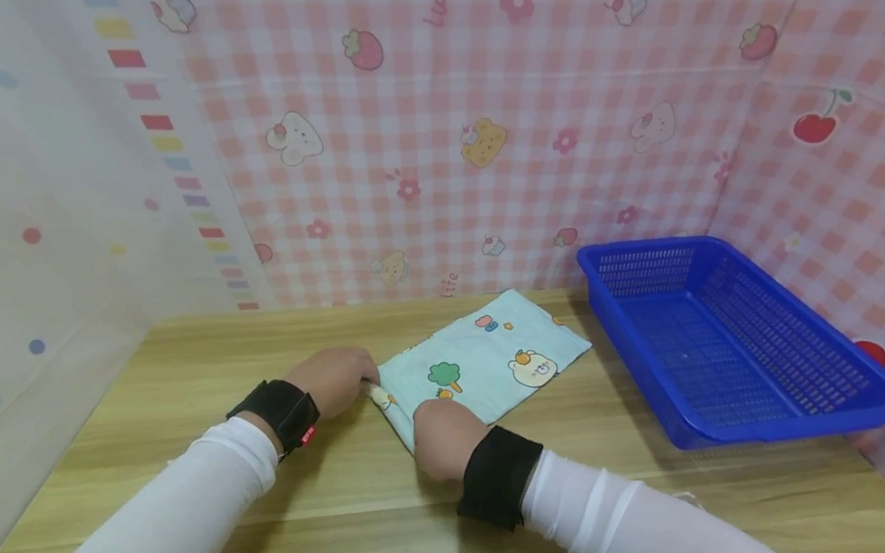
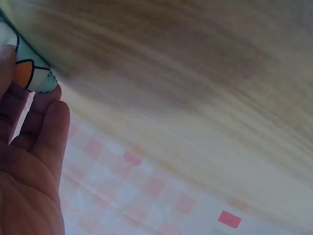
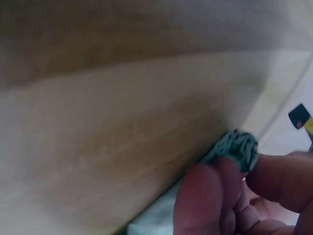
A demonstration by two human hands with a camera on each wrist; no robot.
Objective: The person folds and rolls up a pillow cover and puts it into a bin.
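Note:
A light blue cloth (image 1: pixel 485 374) printed with a bear, a tree and small fruit lies on the wooden table, its near-left edge rolled over. At the far end of that edge my left hand (image 1: pixel 335 382) pinches the roll; in the left wrist view the thumb and fingers hold the layered cloth end (image 2: pixel 44 79). My right hand (image 1: pixel 447 439) grips the near end of the same edge. The right wrist view shows the spiralled layers of the cloth (image 3: pixel 239 147) between thumb and fingers. Much of the roll is hidden behind the hands.
A blue plastic basket (image 1: pixel 647 383) with mesh sides stands on the right of the table (image 1: pixel 380 522), close to the cloth's far-right corner. Behind the table hangs a pink checked curtain (image 1: pixel 439 201), with a pale sheet (image 1: pixel 59 271) along the left.

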